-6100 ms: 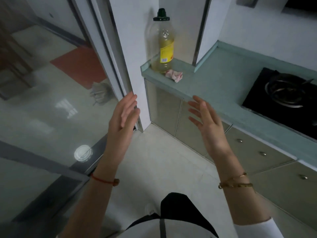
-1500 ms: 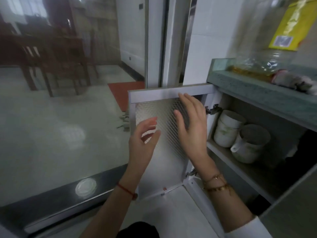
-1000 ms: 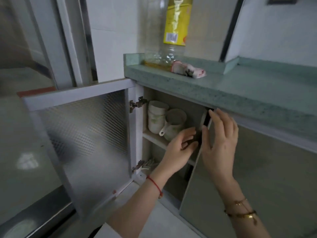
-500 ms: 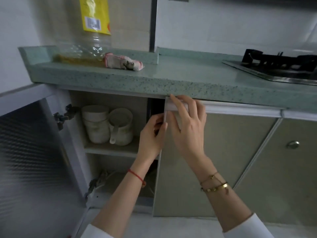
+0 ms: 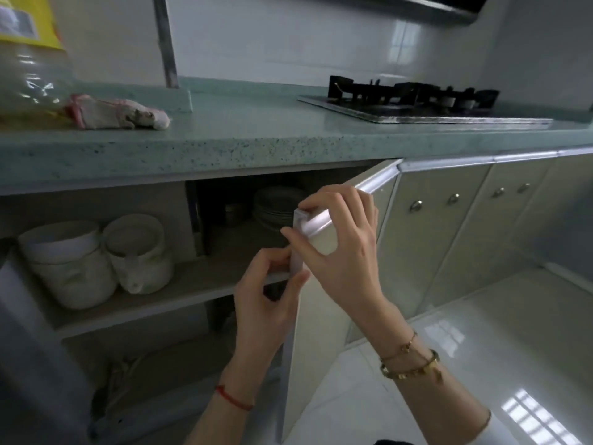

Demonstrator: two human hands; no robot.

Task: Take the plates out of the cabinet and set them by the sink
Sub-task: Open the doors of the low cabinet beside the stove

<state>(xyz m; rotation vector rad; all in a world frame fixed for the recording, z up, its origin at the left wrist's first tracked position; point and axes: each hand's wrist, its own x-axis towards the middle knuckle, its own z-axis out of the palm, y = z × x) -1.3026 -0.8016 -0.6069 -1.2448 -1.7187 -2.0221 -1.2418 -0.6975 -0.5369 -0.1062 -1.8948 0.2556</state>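
Observation:
A stack of pale plates [image 5: 272,205] sits deep on the cabinet's upper shelf [image 5: 192,284], in shadow behind the right cabinet door [image 5: 316,332]. That door stands partly swung out. My right hand [image 5: 340,242] grips its top corner, fingers curled over the metal top rail. My left hand [image 5: 266,300] pinches the door's free vertical edge lower down. The lower part of the plate stack is hidden by my right hand and the door. No sink is in view.
White bowls and jars [image 5: 96,258] stand at the shelf's left. The green countertop [image 5: 256,139] above holds an oil bottle [image 5: 29,56], a crumpled cloth [image 5: 118,114] and a gas stove [image 5: 417,101]. Closed doors with knobs [image 5: 452,198] run right. The left door [image 5: 32,364] hangs open.
The right cabinet door has swung further out under both hands, uncovering the plates behind it. My view has shifted right and closer.

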